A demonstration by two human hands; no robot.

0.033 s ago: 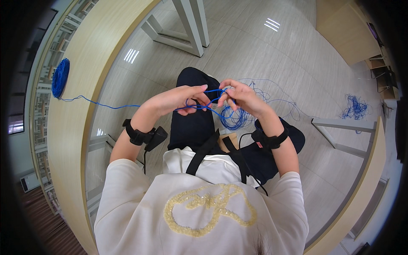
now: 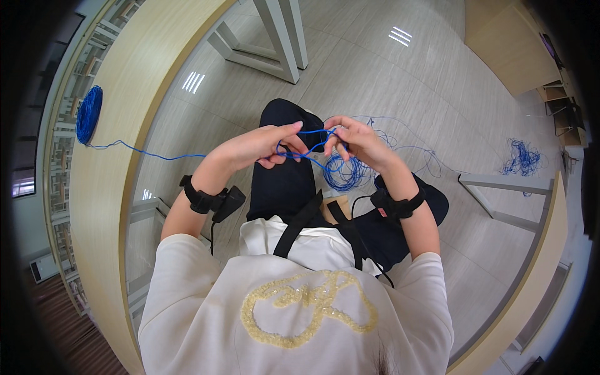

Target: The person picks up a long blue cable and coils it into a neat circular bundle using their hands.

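Note:
Strands of thin blue wire (image 2: 315, 132) cross and loop between my two hands, above my lap. My left hand (image 2: 265, 147) is closed on them, with one strand at the thumb tip and others running through the bent fingers. Facing it, my right hand (image 2: 353, 137) pinches the crossing strands between thumb and fingers, its other fingers curled. Just below the right hand hangs or lies a loose round bundle of blue wire (image 2: 342, 175); what bears it cannot be made out. A single strand stretches from the left forearm to a wound blue coil (image 2: 89, 115) on the left tabletop.
A pale wooden table (image 2: 115, 187) curves along my left, and another table edge (image 2: 531, 275) is at right. Grey metal legs (image 2: 281, 44) stand ahead. Thin loops of wire (image 2: 431, 153) trail over the tiled floor to a tangled blue heap (image 2: 524, 157) at far right.
The fingers of both hands have shifted very slightly around the strands, and the loops between them have moved a little. The coil and the floor wire stay put.

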